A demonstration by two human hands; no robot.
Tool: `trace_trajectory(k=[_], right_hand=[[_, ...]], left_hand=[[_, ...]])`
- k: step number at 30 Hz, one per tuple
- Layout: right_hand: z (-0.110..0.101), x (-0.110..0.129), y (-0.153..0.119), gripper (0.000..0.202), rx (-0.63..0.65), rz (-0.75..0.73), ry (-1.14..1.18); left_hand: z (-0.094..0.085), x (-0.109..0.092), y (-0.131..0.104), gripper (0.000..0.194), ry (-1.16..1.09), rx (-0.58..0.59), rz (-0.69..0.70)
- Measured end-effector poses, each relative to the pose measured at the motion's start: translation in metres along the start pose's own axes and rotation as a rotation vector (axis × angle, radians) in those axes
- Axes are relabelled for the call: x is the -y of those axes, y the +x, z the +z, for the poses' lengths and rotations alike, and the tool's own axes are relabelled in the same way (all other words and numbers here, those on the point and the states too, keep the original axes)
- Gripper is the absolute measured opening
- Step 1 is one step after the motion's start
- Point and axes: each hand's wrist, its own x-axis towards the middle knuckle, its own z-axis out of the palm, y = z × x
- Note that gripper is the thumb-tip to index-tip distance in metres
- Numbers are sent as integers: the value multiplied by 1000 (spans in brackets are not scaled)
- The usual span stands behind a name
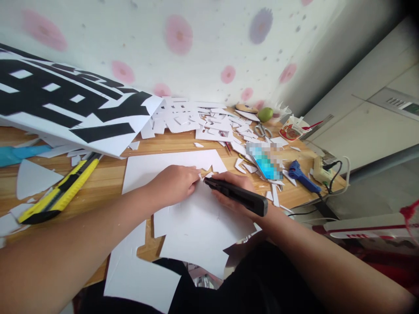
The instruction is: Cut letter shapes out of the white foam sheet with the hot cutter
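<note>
A black utility knife (240, 195) is gripped in my right hand (231, 187), its tip down near jagged cutouts in a white foam board (203, 231). Close to that tip, my left hand (176, 183) presses on the board, its fingers drawn together and partly hidden. The board reaches past the table's front edge above my lap. Beneath it lies a second white sheet (144, 279) with pieces cut out of it. Small scraps sit around the fingertips.
A yellow utility knife (62, 189) lies left, below a board with black lettering (98, 104). White scraps (186, 117) pile along the wall. Scissors (262, 131), a phone (266, 163), a blue glue gun (303, 175), a power strip (322, 171) and a paper cup (292, 128) are right.
</note>
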Motion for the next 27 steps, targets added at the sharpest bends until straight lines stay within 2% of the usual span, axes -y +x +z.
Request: trace_trajectory(k=[7, 17, 27], right_hand=[[3, 2, 1, 25, 17, 35, -71], [2, 14, -2, 19, 87, 52, -160], [-1, 24, -17, 16, 105, 11, -193]], left_hand=[[3, 1, -1, 25, -16, 2, 10], [-5, -5, 0, 23, -19, 29, -37], [-5, -7, 1, 37, -16, 91, -101]])
